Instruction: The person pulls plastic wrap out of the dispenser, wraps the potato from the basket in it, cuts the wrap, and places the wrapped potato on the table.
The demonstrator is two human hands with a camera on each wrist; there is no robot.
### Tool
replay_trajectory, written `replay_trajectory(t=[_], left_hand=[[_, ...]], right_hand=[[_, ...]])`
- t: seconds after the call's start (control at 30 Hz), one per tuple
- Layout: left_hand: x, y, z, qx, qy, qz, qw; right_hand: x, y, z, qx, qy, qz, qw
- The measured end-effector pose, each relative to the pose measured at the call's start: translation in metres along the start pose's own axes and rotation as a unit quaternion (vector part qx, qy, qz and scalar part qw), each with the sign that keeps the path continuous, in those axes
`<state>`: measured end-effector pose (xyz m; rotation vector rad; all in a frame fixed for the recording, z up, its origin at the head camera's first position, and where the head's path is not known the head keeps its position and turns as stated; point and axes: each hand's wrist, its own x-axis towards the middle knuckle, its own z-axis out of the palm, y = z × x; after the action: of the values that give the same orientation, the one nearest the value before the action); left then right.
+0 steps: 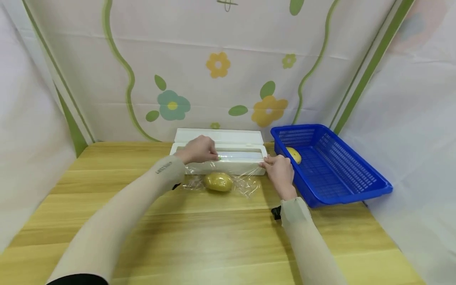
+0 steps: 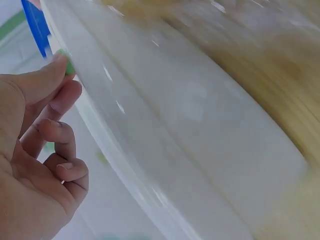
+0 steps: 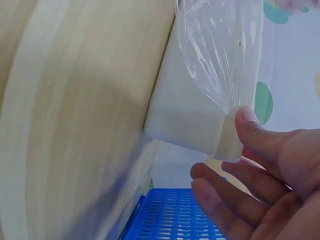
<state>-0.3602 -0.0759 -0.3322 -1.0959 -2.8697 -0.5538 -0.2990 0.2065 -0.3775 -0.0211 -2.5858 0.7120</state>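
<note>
A white cling film box (image 1: 235, 168) stands with its lid (image 1: 219, 136) raised at the back and a film roll (image 1: 240, 155) inside. Clear cling film (image 1: 248, 184) hangs over its front and spreads across a yellow, oval fruit-like item (image 1: 218, 182) on the table. At the box's front edge, my left hand (image 1: 200, 149) pinches a small green slider (image 2: 68, 65) between thumb and forefinger, the other fingers curled. My right hand (image 1: 279, 172) pinches the film against the box's right front corner with thumb and forefinger; its other fingers are loosely bent below.
A blue plastic basket (image 1: 356, 196) stands at the right, close beside my right hand, with another yellow item (image 1: 294, 155) in it. The wooden table (image 1: 213, 245) meets a flower-printed cloth (image 1: 213, 95) at the back, and cloth walls flank both sides.
</note>
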Motion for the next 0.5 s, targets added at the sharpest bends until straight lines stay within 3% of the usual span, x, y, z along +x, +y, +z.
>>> replay_trajectory(t=[0.27, 0.5], left_hand=[[-0.052, -0.052, -0.02, 0.017, 0.031, 0.029, 0.999], [-0.078, -0.072, -0.028, 0.016, 0.044, 0.038, 0.9982]], right_hand=[[0.001, 0.005, -0.005, -0.019, -0.009, 0.026, 0.999], [0.002, 0.0, -0.001, -0.031, -0.02, 0.03, 0.999]])
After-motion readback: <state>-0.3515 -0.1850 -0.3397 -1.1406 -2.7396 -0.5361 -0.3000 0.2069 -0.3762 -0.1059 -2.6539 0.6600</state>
